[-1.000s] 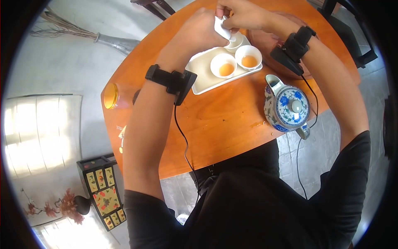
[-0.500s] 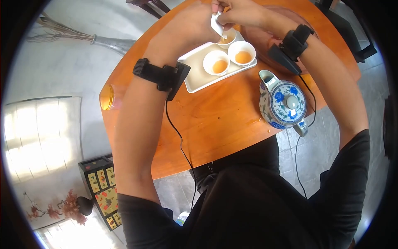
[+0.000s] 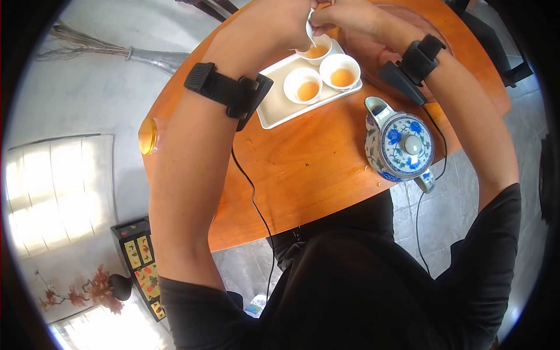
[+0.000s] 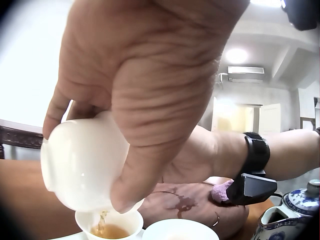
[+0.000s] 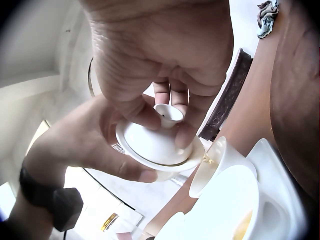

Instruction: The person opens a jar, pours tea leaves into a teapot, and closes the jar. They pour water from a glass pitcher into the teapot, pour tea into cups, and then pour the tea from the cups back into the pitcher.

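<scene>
My left hand [image 3: 283,26] grips a white gaiwan bowl [image 4: 87,160], tilted well over. In the left wrist view a thin stream of tea runs from its rim into a small white teacup [image 4: 107,232]. The right hand [image 5: 165,65] pinches the knob of the gaiwan lid [image 5: 152,142], which sits against the tilted bowl's mouth. On a white tray [image 3: 271,108] stand that far cup, a left teacup [image 3: 303,77] and a right teacup [image 3: 344,61], each with amber tea. Much of the gaiwan is hidden behind the hands in the head view.
A blue-and-white teapot [image 3: 406,146] stands by the table's near right edge, spout toward the tray. Beyond it lies a large brownish round tray [image 3: 402,32]. A yellow-lidded jar [image 3: 149,137] is at the left table edge. Cables hang from both wrists.
The hands have moved slightly farther away, with the gaiwan tipped steeper. More of the far teacup shows now, with tea in it. The left forearm has shifted left, covering part of the jar.
</scene>
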`<state>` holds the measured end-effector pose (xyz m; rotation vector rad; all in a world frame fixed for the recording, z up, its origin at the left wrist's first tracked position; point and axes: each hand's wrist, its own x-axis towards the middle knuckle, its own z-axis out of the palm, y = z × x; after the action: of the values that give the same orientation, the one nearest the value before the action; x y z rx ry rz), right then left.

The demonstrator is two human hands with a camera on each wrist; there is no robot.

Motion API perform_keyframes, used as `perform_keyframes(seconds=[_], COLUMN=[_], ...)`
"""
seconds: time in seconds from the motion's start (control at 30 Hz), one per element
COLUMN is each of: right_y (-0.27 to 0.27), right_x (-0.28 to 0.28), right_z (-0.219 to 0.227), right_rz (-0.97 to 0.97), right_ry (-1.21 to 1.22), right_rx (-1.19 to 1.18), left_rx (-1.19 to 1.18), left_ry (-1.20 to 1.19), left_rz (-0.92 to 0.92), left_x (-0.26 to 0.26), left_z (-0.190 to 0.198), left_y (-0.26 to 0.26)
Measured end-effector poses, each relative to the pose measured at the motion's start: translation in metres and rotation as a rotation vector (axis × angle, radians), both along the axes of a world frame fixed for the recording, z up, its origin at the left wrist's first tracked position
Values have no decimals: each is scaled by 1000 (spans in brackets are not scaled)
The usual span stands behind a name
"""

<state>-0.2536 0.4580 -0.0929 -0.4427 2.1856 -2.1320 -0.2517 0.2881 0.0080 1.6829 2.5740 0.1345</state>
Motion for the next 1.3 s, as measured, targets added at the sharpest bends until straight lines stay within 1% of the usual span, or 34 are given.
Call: perform_keyframes(seconds=[0.03,0.1,0.13,0.2,0.23,0.3,0.33,0.4,0.43,0.5,0.63,0.77,0.83,0.9,0.93,0.97,1.0,1.03,1.1,1.13,1.17,1.23,1.27,1.3], right_y=[1,1,1,-2,-5,-11,-12,-11,-12,-16,-14,-2,6,8,6,3,0,-3,-13,-23,-36,-67,-85,-101], right_x=[1,2,3,7,12,25,27,32,34,36,38,28,25,23,26,33,36,35,31,31,32,41,47,55], right_z=[0,0,0,-1,3,10,11,11,13,19,20,4,2,9,17,31,43,51,62,65,68,75,81,85], right_rz=[0,17,19,18,24,44,52,39,44,-35,19,59,79,11,15,-30,-76,-75,18,145,156,105,124,136], right_ry=[-2,-27,-27,-20,-19,-114,-112,-209,-209,-228,-219,-164,-136,-45,-37,-33,-31,-27,221,228,235,393,564,571], right_rx=[0,24,24,-73,-73,-345,-345,-507,-503,-578,-619,-544,-509,-281,-276,-186,-97,-94,211,134,136,381,534,535], left_rx=[0,-46,-47,17,16,-89,-91,-85,-82,-80,-69,-53,-43,-33,-82,-130,49,52,339,378,382,765,849,855], left_ry=[-2,112,112,134,136,238,242,249,252,261,284,305,318,334,295,255,181,185,-67,-14,-7,-28,-94,-86], left_rz=[0,-26,-24,-2,5,104,111,133,145,168,207,230,243,256,207,157,157,158,197,267,277,358,426,436], left_x=[1,4,3,-1,-3,-5,-4,-4,-4,-3,-1,-1,1,8,18,21,14,22,48,44,48,67,79,89], left_z=[0,1,-2,-9,-11,-17,-18,-21,-23,-26,-29,-31,-31,-19,1,14,8,17,32,20,7,-17,-27,-40], left_y=[0,0,-1,-1,2,10,13,18,20,25,33,38,39,34,25,16,2,-9,-30,-36,-51,-86,-100,-111])
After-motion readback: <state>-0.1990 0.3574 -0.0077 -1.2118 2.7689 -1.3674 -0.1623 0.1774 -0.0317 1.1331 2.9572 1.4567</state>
